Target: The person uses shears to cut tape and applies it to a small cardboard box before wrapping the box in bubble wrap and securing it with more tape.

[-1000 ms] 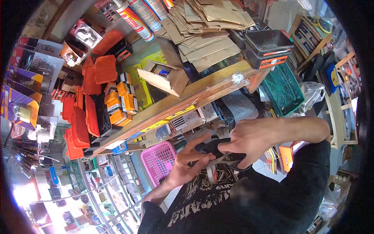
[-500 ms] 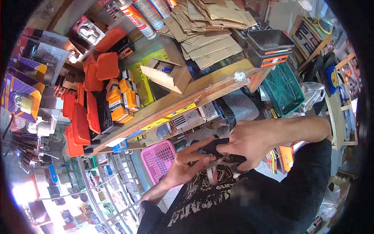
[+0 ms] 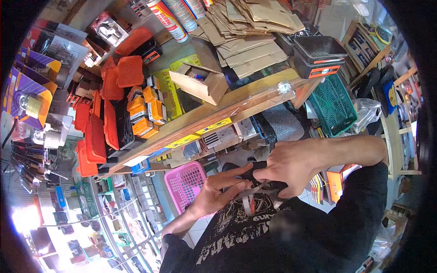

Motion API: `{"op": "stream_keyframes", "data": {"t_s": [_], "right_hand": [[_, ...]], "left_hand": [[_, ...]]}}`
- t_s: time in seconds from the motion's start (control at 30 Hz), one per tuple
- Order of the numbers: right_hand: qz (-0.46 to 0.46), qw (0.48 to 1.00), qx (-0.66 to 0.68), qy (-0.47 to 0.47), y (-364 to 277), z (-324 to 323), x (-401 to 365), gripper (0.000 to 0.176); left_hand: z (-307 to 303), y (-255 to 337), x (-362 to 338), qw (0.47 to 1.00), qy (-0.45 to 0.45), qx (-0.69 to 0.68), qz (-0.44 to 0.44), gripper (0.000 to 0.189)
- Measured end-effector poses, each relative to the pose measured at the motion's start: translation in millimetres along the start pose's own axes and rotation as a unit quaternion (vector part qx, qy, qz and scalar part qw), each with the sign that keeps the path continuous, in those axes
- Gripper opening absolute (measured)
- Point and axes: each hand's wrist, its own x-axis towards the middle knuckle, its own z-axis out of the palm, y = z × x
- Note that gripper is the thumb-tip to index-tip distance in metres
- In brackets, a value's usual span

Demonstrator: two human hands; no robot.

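Both hands are close together in front of the black printed shirt [image 3: 236, 227]. My left hand [image 3: 221, 193] has its thumb and fingertips closed around one end of a thin, pale strip of tape [image 3: 261, 187]. My right hand [image 3: 291, 166], bent down from the right, has its fingers curled at the strip's other end; what else it may hold is hidden. A loop of the strip, with a small red patch, hangs between the hands against the shirt.
Beyond the hands runs a wooden counter [image 3: 205, 113] with an open cardboard box [image 3: 200, 84], flattened cardboard [image 3: 252, 54], orange boxes [image 3: 156, 112] and red bins [image 3: 94, 139]. A pink basket [image 3: 184, 182] stands below; a green crate [image 3: 332, 107] is at the right.
The view has shifted slightly, so the counter and its goods appear a little further right. My hands and the strip have hardly moved.
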Motion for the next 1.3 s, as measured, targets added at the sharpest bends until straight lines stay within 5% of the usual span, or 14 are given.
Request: {"op": "stream_keyframes", "data": {"t_s": [0.1, 0.27, 0.4, 0.63, 0.8, 0.87, 0.9, 1.0, 1.13, 1.3], "right_hand": [[0.010, 1.000, -0.013, 0.005, -5, -2, -1, 0.053], [0.002, 1.000, 0.001, -0.010, 0, -5, -1, 0.058], [0.012, 1.000, -0.004, 0.012, -2, -4, -4, 0.067], [0.044, 0.999, -0.017, -0.020, -11, -9, -23, 0.061], [0.172, 0.968, 0.024, 0.179, -18, -33, -68, 0.064], [0.220, 0.947, 0.021, 0.231, -6, -34, -78, 0.061], [0.269, 0.920, 0.022, 0.284, 0, -36, -81, 0.059], [0.285, 0.871, -0.060, 0.395, 37, -38, -62, 0.042], [0.299, 0.857, -0.102, 0.408, 89, -48, -21, 0.041], [0.288, 0.848, -0.144, 0.420, 118, -65, 28, 0.034]], "left_hand": [[0, 3, 0, 1.000, -0.022, 0.020, 0.008, 0.020], [-5, 2, -2, 0.993, -0.018, -0.037, -0.110, 0.022], [-5, 6, 1, 0.997, -0.038, -0.005, -0.064, 0.024], [0, -19, 4, 0.982, 0.000, -0.156, -0.105, 0.036], [13, -34, 4, 0.967, 0.022, -0.246, -0.055, 0.055], [19, -59, 3, 0.967, 0.046, -0.249, 0.021, 0.086], [23, -69, 2, 0.967, 0.045, -0.249, 0.022, 0.086], [37, -80, 0, 0.999, -0.036, -0.034, 0.018, 0.125], [47, -76, 3, 0.996, -0.048, -0.059, -0.044, 0.130], [31, -62, 14, 0.997, 0.047, -0.053, 0.026, 0.139]]}}
